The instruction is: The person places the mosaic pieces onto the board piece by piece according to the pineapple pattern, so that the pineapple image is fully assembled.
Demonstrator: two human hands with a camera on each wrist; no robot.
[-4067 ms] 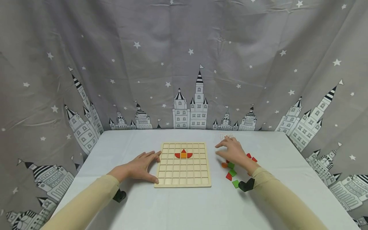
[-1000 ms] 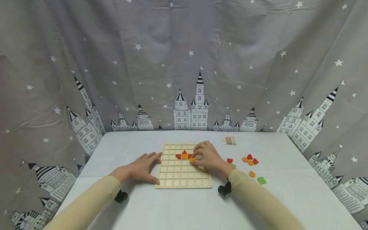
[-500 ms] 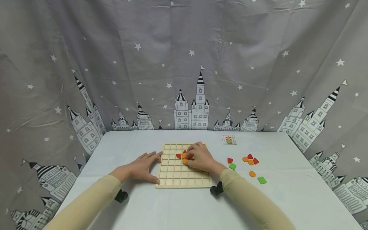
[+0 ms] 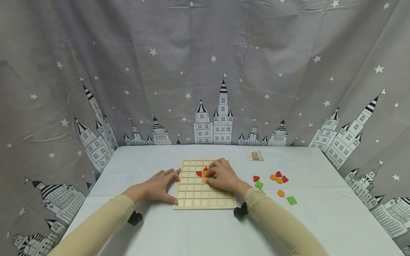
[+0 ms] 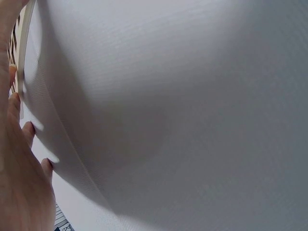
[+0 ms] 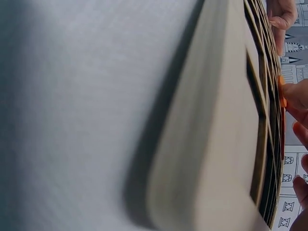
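A square wooden grid board lies on the white table. My left hand is spread along its left side, thumb and fingertips touching the edge. Over the board's upper middle, my right hand pinches an orange disc by its side, just below an orange square. A red triangle sits above that square and a red quarter-round piece to its left; the red piece on its right is mostly behind my fingers. In the right wrist view the orange disc is at the fingertips.
Right of the board lie loose pieces: orange discs, red pieces and green squares. A small printed picture card lies behind them. A grey castle-patterned curtain hangs behind the table.
My right hand has moved left from the loose pieces onto the board with an orange disc, which now sits slightly lower beneath the orange square. My left hand has stayed at the board's edge.
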